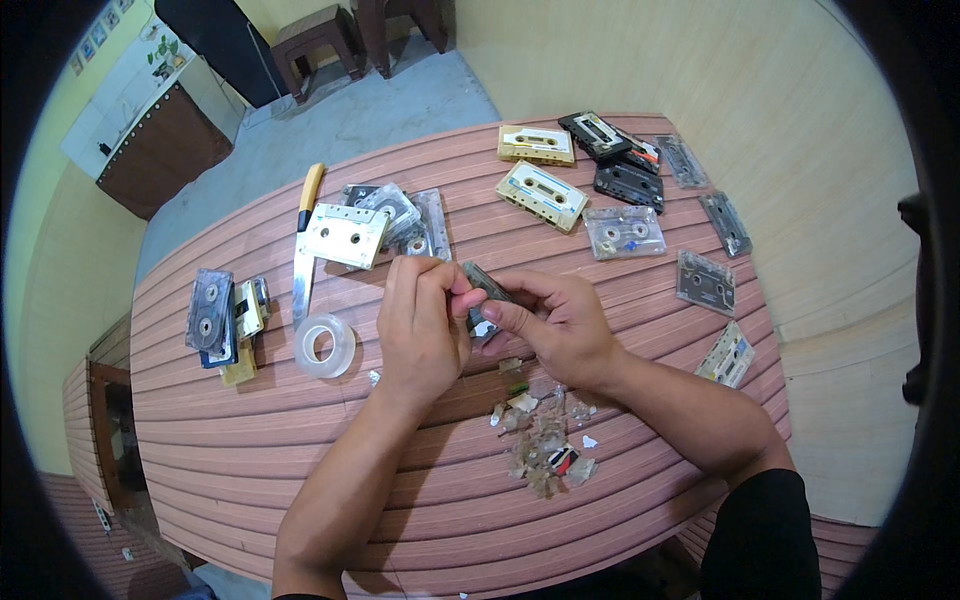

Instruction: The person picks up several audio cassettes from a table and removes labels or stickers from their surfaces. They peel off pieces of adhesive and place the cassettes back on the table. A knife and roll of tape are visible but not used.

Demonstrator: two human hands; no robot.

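Observation:
My right hand [566, 322] grips a dark, clear-shelled audio cassette [480, 285], held on edge above the table, its thumb lying across the near side. At the cassette's left edge, my left hand [424, 326] has its thumb and fingertips pinched together against it. Anything thin between those fingertips is hidden. Below the hands lies a pile of crumpled clear tape and torn label scraps [551, 439]. Left of my left hand, a roll of clear adhesive tape [341, 360] lies flat beside a handsaw or long knife with a yellow handle [311, 187].
Several cassettes form a heap with a white cassette [346, 235] on top. A stack with a grey cassette [208, 309] sits farther left. More cassettes, including a cream one [541, 196], spread along the right. A wall [832, 300] borders the table's right edge.

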